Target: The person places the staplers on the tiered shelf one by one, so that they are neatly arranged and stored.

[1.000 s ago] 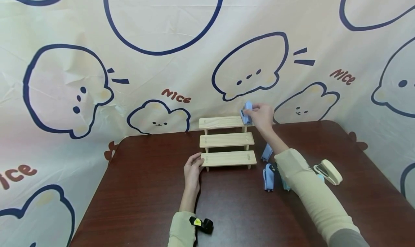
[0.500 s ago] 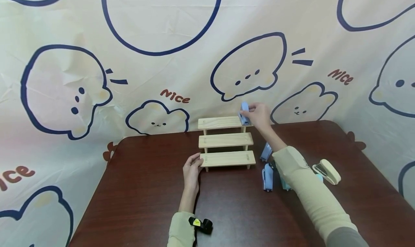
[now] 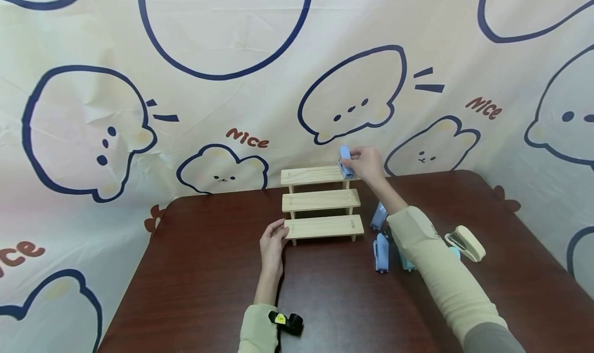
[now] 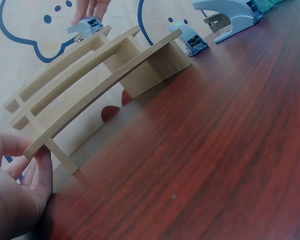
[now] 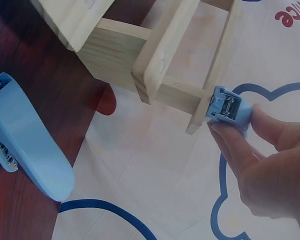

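Observation:
A three-tier wooden step rack (image 3: 323,227) stands on the table. My left hand (image 3: 272,250) pinches the left end of its lowest step, thumb above and fingers beneath in the left wrist view. At the right end of the top step, my right hand (image 3: 368,164) grips a light blue stapler (image 3: 345,161) between thumb and fingers. In the right wrist view this stapler (image 5: 232,107) meets the top step's edge; whether its full weight rests there I cannot tell. The steps' visible surfaces hold nothing else.
Right of the rack lie two more blue staplers, one nearer (image 3: 381,253) and one farther (image 3: 378,216). A teal item (image 3: 407,262) is partly hidden by the right sleeve. Beyond the forearm lies a cream stapler (image 3: 467,244). A patterned cloth (image 3: 260,105) hangs behind the table.
My right hand has shifted slightly left with the blue stapler, further onto the top step. My left hand keeps its hold on the lowest step. The head view has drifted a little.

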{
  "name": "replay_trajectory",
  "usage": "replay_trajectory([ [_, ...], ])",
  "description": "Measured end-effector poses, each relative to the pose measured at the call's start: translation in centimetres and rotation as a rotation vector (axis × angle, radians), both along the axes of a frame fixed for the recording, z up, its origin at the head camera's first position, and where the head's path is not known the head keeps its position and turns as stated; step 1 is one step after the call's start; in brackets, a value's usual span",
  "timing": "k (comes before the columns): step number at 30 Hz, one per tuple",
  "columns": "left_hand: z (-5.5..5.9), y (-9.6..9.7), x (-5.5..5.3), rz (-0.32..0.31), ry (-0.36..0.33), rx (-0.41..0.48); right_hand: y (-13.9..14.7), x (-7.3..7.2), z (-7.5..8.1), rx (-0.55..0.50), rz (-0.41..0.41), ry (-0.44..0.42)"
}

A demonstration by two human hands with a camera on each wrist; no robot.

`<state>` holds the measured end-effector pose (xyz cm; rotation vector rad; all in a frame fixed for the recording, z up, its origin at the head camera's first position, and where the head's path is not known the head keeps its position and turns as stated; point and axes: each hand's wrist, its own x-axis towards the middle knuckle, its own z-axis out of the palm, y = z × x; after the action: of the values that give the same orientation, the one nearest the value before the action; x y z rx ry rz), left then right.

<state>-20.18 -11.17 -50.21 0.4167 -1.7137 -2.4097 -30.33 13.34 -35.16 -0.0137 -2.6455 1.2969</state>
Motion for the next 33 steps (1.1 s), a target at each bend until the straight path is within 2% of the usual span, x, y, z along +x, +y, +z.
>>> replay_trajectory([
  [5,-0.03,0.01,0.04,-0.003,-0.004,-0.009,-0.09,0.02,0.31,-0.009,-0.012,-0.034],
  [14,-0.07,-0.06,0.12,-0.002,-0.01,-0.009,-0.31,0.1,0.18,-0.029,-0.038,-0.035],
  [23,0.18,0.2,-0.13,-0.013,-0.005,0.001,-0.31,-0.06,0.22,-0.014,-0.051,0.01],
  [33,0.32,0.05,0.36,-0.012,-0.007,-0.016,-0.1,-0.01,-0.66,-0.036,-0.025,0.061],
])
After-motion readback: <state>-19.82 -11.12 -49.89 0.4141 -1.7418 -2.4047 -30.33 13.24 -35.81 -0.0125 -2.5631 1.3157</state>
